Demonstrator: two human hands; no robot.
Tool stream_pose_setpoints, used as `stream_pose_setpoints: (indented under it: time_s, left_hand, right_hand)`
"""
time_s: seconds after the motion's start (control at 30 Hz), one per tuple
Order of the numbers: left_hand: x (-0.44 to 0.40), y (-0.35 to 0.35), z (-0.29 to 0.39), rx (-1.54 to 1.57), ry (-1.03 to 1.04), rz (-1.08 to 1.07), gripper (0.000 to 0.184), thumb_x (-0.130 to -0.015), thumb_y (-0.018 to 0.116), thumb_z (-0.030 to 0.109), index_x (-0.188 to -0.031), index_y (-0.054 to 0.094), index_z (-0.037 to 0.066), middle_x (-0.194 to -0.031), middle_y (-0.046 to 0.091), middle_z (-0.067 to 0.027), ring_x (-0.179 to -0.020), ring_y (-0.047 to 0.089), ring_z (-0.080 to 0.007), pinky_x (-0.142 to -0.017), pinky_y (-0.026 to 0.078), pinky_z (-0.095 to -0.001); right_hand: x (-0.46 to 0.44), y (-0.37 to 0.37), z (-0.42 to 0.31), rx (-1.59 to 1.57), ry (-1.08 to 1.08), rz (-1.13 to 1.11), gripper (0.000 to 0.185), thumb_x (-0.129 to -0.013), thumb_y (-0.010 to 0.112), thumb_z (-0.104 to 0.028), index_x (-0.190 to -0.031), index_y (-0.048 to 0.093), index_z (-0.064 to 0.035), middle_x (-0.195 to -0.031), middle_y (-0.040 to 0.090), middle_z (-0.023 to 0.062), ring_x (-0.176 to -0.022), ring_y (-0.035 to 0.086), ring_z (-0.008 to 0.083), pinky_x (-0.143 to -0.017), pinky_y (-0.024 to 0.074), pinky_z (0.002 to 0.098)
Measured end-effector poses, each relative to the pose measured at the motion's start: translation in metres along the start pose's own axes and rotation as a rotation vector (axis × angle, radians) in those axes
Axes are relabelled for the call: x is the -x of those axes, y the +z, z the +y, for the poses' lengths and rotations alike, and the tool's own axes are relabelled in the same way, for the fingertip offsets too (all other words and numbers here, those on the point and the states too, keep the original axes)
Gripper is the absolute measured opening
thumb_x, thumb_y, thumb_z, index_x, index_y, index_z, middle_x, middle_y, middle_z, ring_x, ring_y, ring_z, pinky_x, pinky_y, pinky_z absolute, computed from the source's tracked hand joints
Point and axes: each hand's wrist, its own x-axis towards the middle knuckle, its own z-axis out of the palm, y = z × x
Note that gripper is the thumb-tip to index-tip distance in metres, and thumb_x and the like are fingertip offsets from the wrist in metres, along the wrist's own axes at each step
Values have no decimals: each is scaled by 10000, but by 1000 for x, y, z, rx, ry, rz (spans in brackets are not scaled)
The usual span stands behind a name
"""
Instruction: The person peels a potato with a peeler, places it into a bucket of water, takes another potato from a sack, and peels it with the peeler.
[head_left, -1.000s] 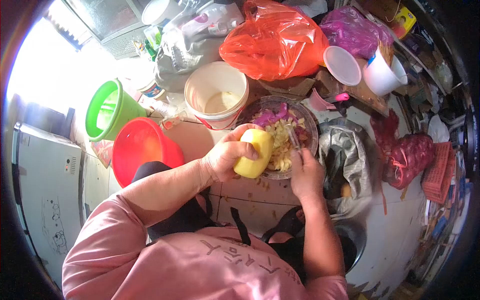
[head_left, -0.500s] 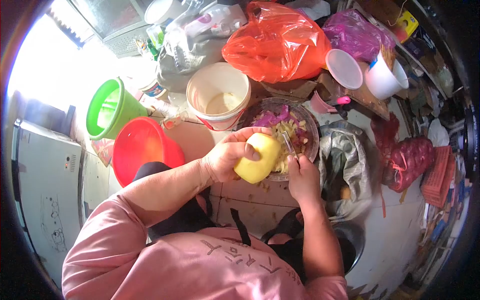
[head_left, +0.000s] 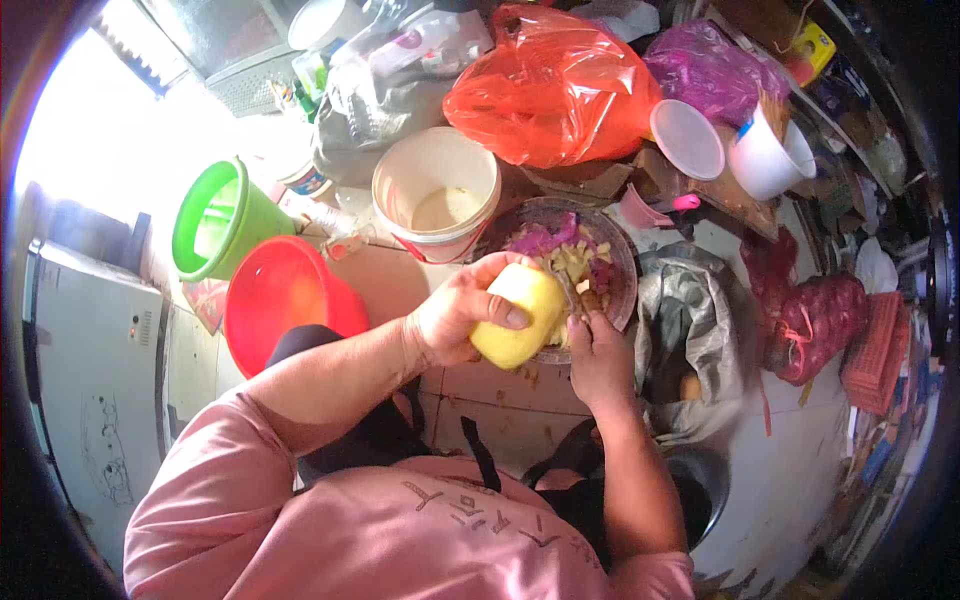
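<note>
A large yellow peeled potato (head_left: 522,322) is gripped in my left hand (head_left: 462,310), thumb across its near side. My right hand (head_left: 602,365) is closed round a peeler (head_left: 568,285), whose head is close to the potato's right side; I cannot tell if the blade touches it. Below both hands stands a basin (head_left: 625,250) with yellowish and purple peelings (head_left: 575,255) in it. Part of the basin is hidden by my hands and the potato.
Behind are a white bucket (head_left: 437,185) and an orange plastic bag (head_left: 555,90). A red basin (head_left: 290,300) and green bucket (head_left: 210,220) stand left. An open grey sack (head_left: 690,330) and a red net bag of produce (head_left: 822,325) lie right.
The peeler has moved slightly left, closer to the potato, and its head has turned. My left hand and the potato have hardly shifted.
</note>
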Motion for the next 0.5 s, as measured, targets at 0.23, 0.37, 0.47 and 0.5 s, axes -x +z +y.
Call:
stream_pose_setpoints:
  time_s: [0.23,0.37,0.47,0.5]
  left_hand:
    - [-5,0,1,86,-34,107,551,-781,737,108,-1274,501,43,-1146,627,-118,-1025,646,-252,-893,543,-408]
    - [-3,6,-1,-20,-97,219,573,-797,767,175,-1279,498,22,-1152,622,-103,-1031,636,-230,-906,528,-388]
    - [1,9,-11,-564,-46,263,728,-690,892,219,-1271,502,18,-1098,621,-80,-991,606,-174,-893,506,-333]
    - [0,7,-11,-564,-44,269,728,-690,892,219,-1271,502,18,-1098,621,-80,-991,606,-174,-893,506,-333]
  right_hand:
    - [10,-9,-29,-381,-140,90,277,-994,527,-261,-958,596,4,-758,600,167,-727,560,294,-659,467,388]
    - [13,-8,-28,-395,-113,28,303,-1008,523,-282,-977,595,11,-762,606,124,-709,554,186,-669,464,345]
    - [14,-5,-25,-317,-175,36,288,-1002,526,-270,-993,592,11,-792,640,170,-723,631,275,-666,477,387]
    - [13,-5,-25,-319,-178,31,288,-1002,526,-270,-993,592,11,-792,640,170,-723,631,275,-666,477,387]
